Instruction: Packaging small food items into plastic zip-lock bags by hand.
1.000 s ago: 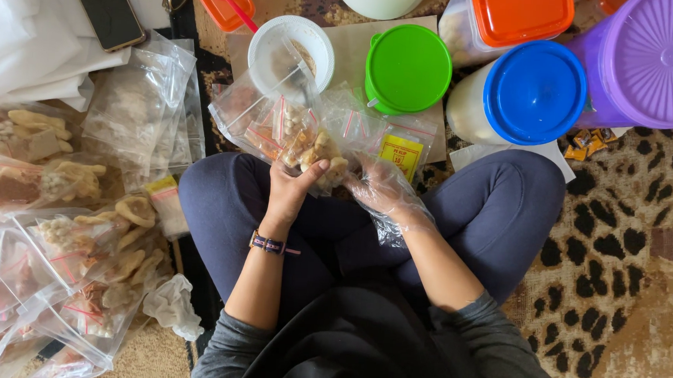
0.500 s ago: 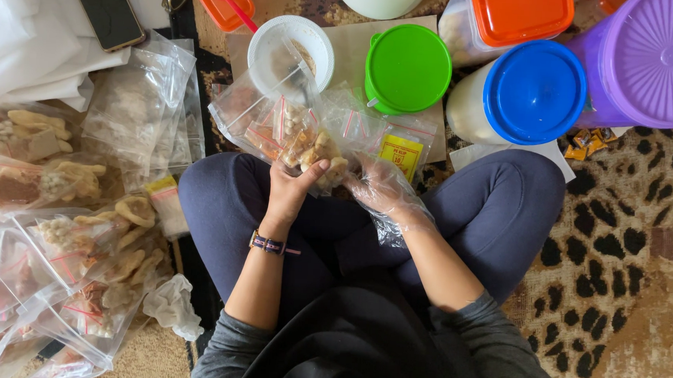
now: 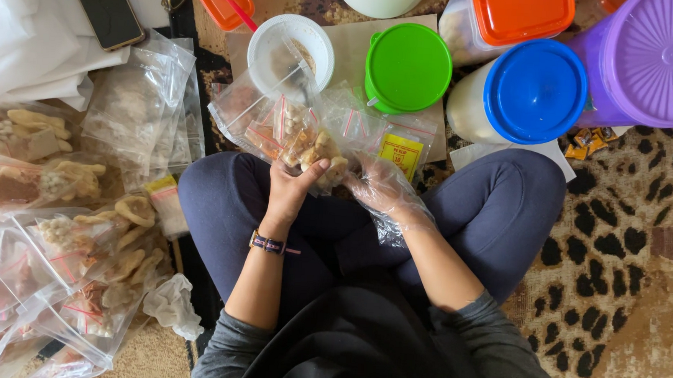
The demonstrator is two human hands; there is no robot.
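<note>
I sit cross-legged on the floor. My left hand (image 3: pixel 289 185), bare with a band on the wrist, grips a clear zip bag of pale crackers (image 3: pixel 317 151) over my lap. My right hand (image 3: pixel 382 190) wears a loose clear plastic glove and holds the same bag from the right side. More clear bags with red zip lines (image 3: pixel 257 116) lie bunched just beyond my hands, with a small yellow-labelled pack (image 3: pixel 400 152) beside them.
A white bowl with a spoon (image 3: pixel 291 50), a green-lidded tub (image 3: pixel 408 66), a blue-lidded tub (image 3: pixel 533 90), a purple-lidded tub (image 3: pixel 656 60) and an orange-lidded box (image 3: pixel 522 15) stand ahead. Filled snack bags (image 3: pixel 58 220) pile at left. A phone (image 3: pixel 106 7) lies on white cloth.
</note>
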